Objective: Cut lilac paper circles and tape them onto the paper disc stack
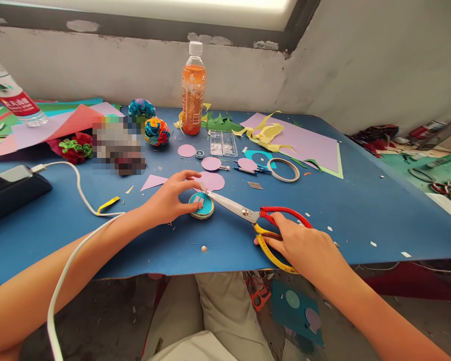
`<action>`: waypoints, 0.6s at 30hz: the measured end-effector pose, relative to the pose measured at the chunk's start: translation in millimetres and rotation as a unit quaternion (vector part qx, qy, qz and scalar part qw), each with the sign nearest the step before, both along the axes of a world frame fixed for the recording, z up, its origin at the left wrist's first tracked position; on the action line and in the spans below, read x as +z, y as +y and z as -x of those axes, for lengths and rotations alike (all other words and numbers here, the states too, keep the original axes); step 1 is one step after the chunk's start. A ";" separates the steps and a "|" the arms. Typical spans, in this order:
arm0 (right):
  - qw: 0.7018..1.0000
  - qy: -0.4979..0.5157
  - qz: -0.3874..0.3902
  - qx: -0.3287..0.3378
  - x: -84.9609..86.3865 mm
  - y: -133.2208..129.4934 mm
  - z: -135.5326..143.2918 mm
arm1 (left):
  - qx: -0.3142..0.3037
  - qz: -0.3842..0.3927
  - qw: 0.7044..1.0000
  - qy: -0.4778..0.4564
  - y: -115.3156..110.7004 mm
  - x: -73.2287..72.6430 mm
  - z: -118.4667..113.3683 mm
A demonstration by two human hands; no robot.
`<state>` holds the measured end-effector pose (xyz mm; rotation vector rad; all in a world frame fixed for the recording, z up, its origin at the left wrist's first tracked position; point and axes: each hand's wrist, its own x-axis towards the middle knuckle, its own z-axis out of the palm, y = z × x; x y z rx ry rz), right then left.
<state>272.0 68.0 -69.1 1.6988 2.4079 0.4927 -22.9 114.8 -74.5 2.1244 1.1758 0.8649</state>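
Observation:
My right hand (pixel 311 245) is closed around the red and yellow handles of a pair of scissors (pixel 235 206). The blades look closed and point left, their tip beside my left fingers. My left hand (pixel 169 196) has its fingers apart. Its thumb rests at a round blue disc (pixel 206 208) with a pale edge, on which small whitish strips (pixel 198 199) lie. A small pale piece shows at the scissors' tip, near my left forefinger; whether the finger touches it I cannot tell. Just behind lies a lilac paper circle (pixel 215 181), partly covered by the left fingers.
Further back stand an orange drink bottle (pixel 193 95) and ruffled paper balls (pixel 157 131). A tape roll (pixel 283 169), pens (pixel 245 171) and a clear plastic case (pixel 223 144) lie right of centre. A white cable (pixel 78 185) crosses my left forearm. Paper sheets (pixel 304 143) lie at the back right.

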 end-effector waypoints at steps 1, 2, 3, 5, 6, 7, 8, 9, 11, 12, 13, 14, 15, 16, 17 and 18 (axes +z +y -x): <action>1.000 -0.002 -0.004 -0.001 -0.7 0.5 -0.9 | -0.003 0.002 1.000 -0.003 -0.1 0.1 0.3; 1.000 -0.006 -0.009 0.000 -1.0 0.9 -1.4 | -0.005 0.005 1.000 -0.007 -0.2 0.2 0.4; 1.000 -0.012 -0.012 0.002 -1.1 1.4 -1.6 | -0.005 0.010 1.000 -0.013 -0.4 0.1 0.3; 1.000 -0.020 -0.011 0.007 -0.7 2.2 -1.0 | -0.001 0.028 0.999 -0.036 -0.7 -0.6 -0.9; 1.000 -0.020 -0.006 0.009 -0.2 2.5 -0.3 | 0.004 0.042 0.998 -0.054 -0.7 -1.4 -2.2; 1.000 -0.018 0.000 0.011 0.3 2.8 0.5 | 0.012 0.060 0.995 -0.077 -0.6 -2.4 -3.8; 1.000 -0.017 0.005 0.012 1.0 3.0 1.3 | 0.021 0.078 0.992 -0.099 -0.3 -3.8 -5.9; 1.000 -0.015 0.007 0.012 1.6 3.1 1.9 | 0.032 0.093 0.988 -0.119 0.2 -5.2 -8.1; 1.000 -0.013 0.006 0.009 2.9 3.5 2.6 | 0.055 0.106 0.982 -0.143 1.5 -8.3 -12.3; 1.000 -0.010 0.007 0.007 3.5 3.8 2.8 | 0.065 0.103 0.981 -0.149 2.2 -9.5 -13.9; 1.000 -0.007 0.010 0.003 4.2 4.3 2.9 | 0.073 0.096 0.981 -0.154 2.8 -10.2 -14.7; 1.000 -0.003 0.020 -0.002 5.0 4.8 3.0 | 0.077 0.088 0.980 -0.159 3.1 -10.4 -14.9; 0.999 0.000 0.035 -0.010 5.8 5.6 3.2 | 0.080 0.080 0.980 -0.163 3.0 -9.9 -14.3; 0.998 0.002 0.053 -0.019 6.7 6.4 3.6 | 0.077 0.073 0.981 -0.165 2.6 -8.9 -13.0; 0.997 0.004 0.069 -0.030 7.6 7.2 4.0 | 0.067 0.068 0.982 -0.162 1.8 -7.3 -11.4; 0.996 0.006 0.082 -0.040 8.5 8.0 4.6 | 0.049 0.066 0.985 -0.154 0.8 -5.5 -9.6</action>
